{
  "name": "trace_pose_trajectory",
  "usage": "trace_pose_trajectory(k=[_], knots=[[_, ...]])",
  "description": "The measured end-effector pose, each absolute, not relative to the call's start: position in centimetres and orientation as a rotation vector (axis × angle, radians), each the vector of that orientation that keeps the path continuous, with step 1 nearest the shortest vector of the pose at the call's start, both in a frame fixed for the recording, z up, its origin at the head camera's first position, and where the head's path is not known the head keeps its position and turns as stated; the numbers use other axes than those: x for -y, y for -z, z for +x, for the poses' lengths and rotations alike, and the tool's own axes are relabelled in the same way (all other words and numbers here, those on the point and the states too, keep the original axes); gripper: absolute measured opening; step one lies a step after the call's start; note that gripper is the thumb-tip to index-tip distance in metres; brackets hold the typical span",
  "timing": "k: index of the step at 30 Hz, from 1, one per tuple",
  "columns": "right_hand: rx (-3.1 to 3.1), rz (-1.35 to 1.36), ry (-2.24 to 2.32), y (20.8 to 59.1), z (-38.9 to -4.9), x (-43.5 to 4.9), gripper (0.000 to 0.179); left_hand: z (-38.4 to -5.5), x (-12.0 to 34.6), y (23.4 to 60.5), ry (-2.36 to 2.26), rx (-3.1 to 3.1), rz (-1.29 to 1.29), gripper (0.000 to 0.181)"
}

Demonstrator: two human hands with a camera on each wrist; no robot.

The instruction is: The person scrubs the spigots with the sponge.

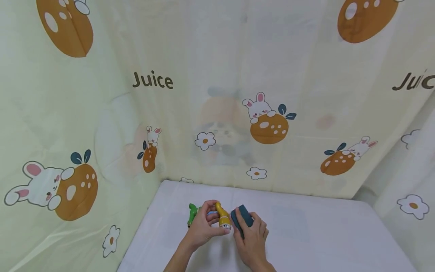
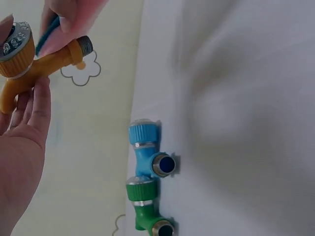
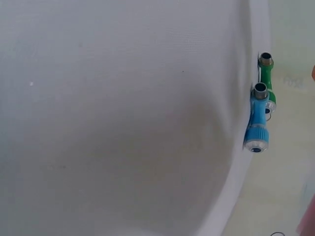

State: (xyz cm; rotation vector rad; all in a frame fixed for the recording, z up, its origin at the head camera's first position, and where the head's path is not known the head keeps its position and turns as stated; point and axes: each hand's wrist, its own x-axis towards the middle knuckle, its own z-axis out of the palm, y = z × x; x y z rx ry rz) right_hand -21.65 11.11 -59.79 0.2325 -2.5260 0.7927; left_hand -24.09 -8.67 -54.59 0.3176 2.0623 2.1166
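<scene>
My left hand (image 1: 203, 227) holds a yellow tap (image 1: 223, 218) between fingers and thumb, raised above the table. In the left wrist view the tap (image 2: 42, 69) shows its ridged knob and a grey threaded end. My right hand (image 1: 252, 241) grips a sponge (image 1: 247, 217), dark teal on one face and pink on the other. The pink face (image 2: 78, 24) lies against or very near the tap; I cannot tell which. A blue tap (image 2: 146, 160) and a green tap (image 2: 142, 209) rest on the table, largely hidden behind my left hand in the head view.
A white cloth covers the table (image 1: 323, 230). Pale curtains (image 1: 221, 56) printed with rabbits and oranges hang behind it and at both sides. Beside the table's edge in the right wrist view lie the blue tap (image 3: 258, 118) and green tap (image 3: 266, 73).
</scene>
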Motion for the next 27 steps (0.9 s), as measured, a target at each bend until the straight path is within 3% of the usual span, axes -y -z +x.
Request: trace_pose_trajectory(k=[7,14,27], knots=[[2.443,0.166,-1.066,60.6,-21.3,-11.5,0.062,-24.2,9.0,54.4,-2.255,-2.001,0.107,0.09],[2.16,0.525,-0.893,61.1,-20.0,-10.5,0.055,-24.9,7.8,54.6,-2.325,-1.984,-0.195,0.075],[1.971,0.748,-0.617,60.1,-20.9,-10.6,0.04,-24.4,6.4,55.0,-2.066,-1.658,0.192,0.075]])
